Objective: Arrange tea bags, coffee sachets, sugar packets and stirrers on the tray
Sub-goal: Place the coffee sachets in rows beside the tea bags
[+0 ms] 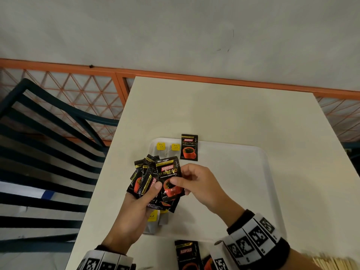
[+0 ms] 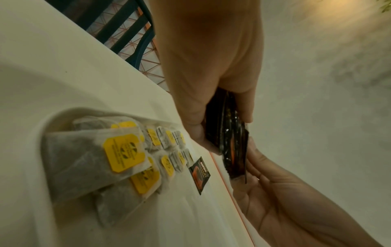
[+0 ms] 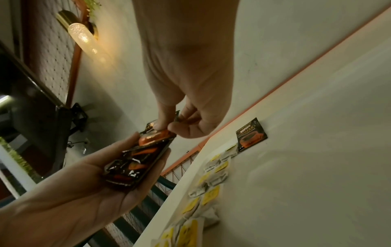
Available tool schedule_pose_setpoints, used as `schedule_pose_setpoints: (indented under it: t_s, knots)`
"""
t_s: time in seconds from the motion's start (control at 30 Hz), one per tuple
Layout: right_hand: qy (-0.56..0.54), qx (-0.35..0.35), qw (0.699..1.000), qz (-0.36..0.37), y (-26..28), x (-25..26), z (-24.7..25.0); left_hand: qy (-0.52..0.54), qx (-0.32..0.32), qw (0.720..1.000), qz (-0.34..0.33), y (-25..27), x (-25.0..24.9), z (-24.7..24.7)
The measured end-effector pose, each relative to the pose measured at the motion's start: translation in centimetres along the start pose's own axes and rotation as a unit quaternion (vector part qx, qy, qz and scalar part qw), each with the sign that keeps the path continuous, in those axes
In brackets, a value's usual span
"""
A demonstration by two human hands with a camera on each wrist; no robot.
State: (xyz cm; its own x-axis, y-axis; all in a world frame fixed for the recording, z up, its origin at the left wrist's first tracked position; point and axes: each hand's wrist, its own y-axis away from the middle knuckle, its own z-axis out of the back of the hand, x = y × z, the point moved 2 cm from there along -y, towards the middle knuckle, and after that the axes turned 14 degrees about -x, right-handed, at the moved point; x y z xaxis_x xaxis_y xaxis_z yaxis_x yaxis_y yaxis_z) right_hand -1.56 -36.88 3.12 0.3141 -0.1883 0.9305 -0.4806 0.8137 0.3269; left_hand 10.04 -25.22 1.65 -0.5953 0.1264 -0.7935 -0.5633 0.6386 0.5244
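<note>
My left hand (image 1: 144,199) grips a fanned stack of black coffee sachets (image 1: 145,178) above the left edge of the white tray (image 1: 243,172). My right hand (image 1: 187,184) pinches the top sachet (image 1: 169,178) of that stack between thumb and fingers. One coffee sachet (image 1: 189,147) lies flat at the tray's far edge. Tea bags (image 2: 118,155) with yellow tags lie in a column down the tray's left side. The right wrist view shows the same stack of coffee sachets (image 3: 137,160) in the left palm.
The tray sits on a white table (image 1: 233,106). More coffee sachets (image 1: 187,254) lie at the table's near edge, with wooden stirrers (image 1: 335,263) at the lower right. A dark slatted chair (image 1: 48,152) stands to the left, beside an orange lattice railing (image 1: 87,90).
</note>
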Motion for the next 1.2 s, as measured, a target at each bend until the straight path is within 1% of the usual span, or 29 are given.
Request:
schedule_pose_setpoints:
  t_s: [0.13,0.23,0.33,0.47,0.5,0.57,0.7,0.83,0.93,1.07,1.2]
  knots:
    - [-0.027,0.011,0.999,-0.016,-0.3,-0.2,0.7,-0.006,-0.008,1.0,-0.004,-0.4,0.1,0.5]
    - [-0.035,-0.011,0.999,-0.024,-1.4,-0.6,2.0,-0.004,-0.021,1.0,0.002,-0.8,0.2,1.0]
    - [-0.052,-0.077,0.995,-0.045,-3.5,-1.1,4.1,-0.007,-0.028,1.0,0.004,-0.9,0.3,1.3]
    - [0.03,-0.196,0.978,-0.061,-6.8,-2.1,7.4,-0.019,-0.023,1.0,0.003,-1.0,0.4,1.5]
    - [0.049,-0.219,0.972,-0.066,-7.6,-2.5,8.0,-0.022,-0.024,0.999,0.005,-1.0,0.5,1.6]
    - [0.07,-0.241,0.965,-0.076,-8.8,-3.0,8.7,-0.028,-0.025,0.999,0.007,-1.2,0.7,1.6]
    - [0.078,-0.252,0.962,-0.065,-10.0,-3.4,8.7,-0.039,-0.027,0.999,0.013,-1.6,1.0,1.5]
    - [0.139,-0.26,0.955,-0.043,-10.6,-3.8,8.7,-0.033,-0.029,0.999,0.008,-1.5,1.0,1.1]
    - [0.164,-0.268,0.949,-0.029,-10.9,-4.1,8.7,-0.025,-0.027,0.999,0.006,-1.4,1.0,0.9]
    - [0.159,-0.264,0.951,-0.027,-11.0,-4.4,8.4,-0.027,-0.03,0.999,0.004,-1.4,1.2,0.8]
    - [0.159,-0.274,0.948,-0.028,-10.7,-4.3,8.3,-0.023,-0.029,0.999,0.006,-1.4,1.3,0.6]
